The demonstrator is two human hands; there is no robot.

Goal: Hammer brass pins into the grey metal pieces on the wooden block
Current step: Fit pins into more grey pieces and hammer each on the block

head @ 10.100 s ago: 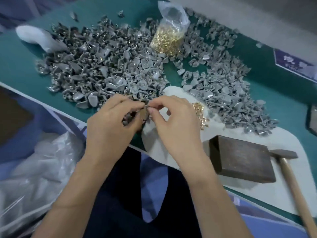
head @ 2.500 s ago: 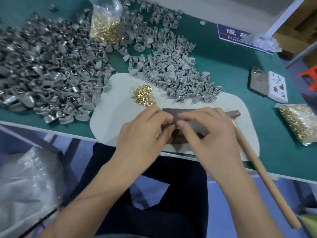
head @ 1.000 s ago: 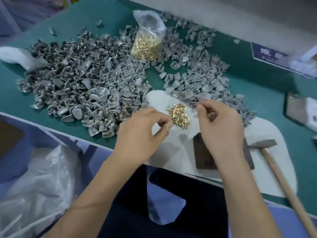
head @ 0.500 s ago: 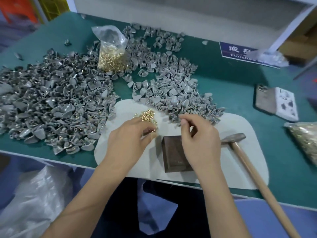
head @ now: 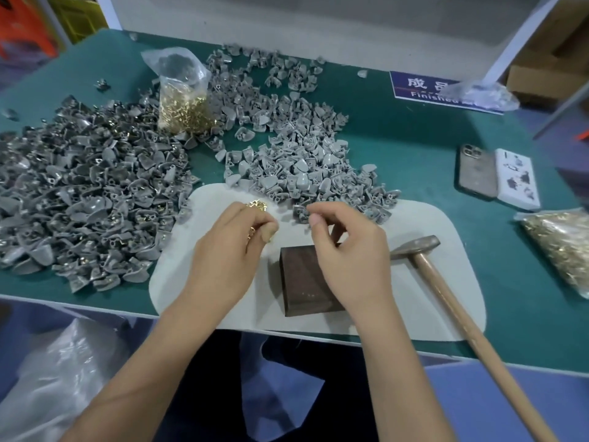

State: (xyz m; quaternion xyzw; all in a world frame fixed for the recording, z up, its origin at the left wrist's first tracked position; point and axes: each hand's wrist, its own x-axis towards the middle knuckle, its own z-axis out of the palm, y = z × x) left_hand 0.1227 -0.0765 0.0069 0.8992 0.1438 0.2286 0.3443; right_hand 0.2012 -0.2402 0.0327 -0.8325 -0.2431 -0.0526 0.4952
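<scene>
A dark wooden block [head: 302, 282] lies on a white mat [head: 430, 282] with nothing on top of it. My left hand [head: 229, 250] hovers at a small loose pile of brass pins [head: 258, 205] and pinches a few pins between its fingertips. My right hand [head: 347, 250] is above the block's far right corner, fingers curled, fingertips at the near edge of the light grey metal pieces [head: 296, 154]. Whether it holds a piece is hidden. A hammer [head: 414, 247] lies on the mat right of the block, its wooden handle running toward the lower right.
A darker heap of grey pieces [head: 95, 193] covers the green table on the left. A clear bag of brass pins [head: 185, 103] stands behind it; another bag [head: 564, 247] lies far right. A phone [head: 477, 170] and a white box [head: 518, 178] sit right.
Both hands left the block and reached back, the left to the loose brass pins, the right to the grey pile's edge. The hammer and block have not moved.
</scene>
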